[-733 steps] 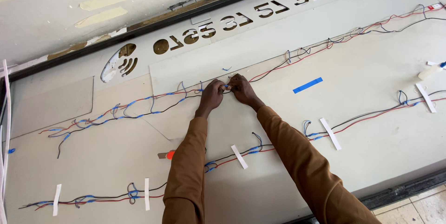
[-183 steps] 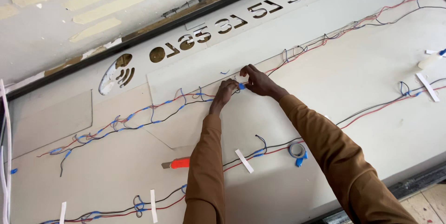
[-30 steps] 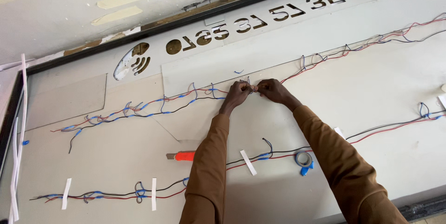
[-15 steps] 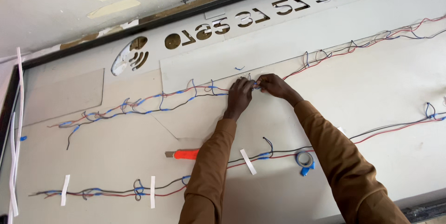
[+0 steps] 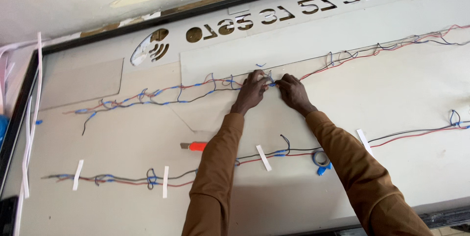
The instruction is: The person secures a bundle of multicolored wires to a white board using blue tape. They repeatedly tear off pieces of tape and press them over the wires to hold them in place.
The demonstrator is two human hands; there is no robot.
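- Left hand (image 5: 250, 91) and right hand (image 5: 293, 91) meet at frame centre – fingertips pinching the upper wire run (image 5: 171, 91) on the white sign panel (image 5: 401, 99).
- Orange utility knife (image 5: 194, 146) and blue tape roll (image 5: 321, 159) lie lower down, beside the lower wire run (image 5: 122, 179).

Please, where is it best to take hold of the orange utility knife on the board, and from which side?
Probably by the orange handle, pinched across its narrow width from above. The utility knife lies flat on the board with its metal end pointing left, so come from the right, away from that end. The left hand's sleeve lies just beside it.
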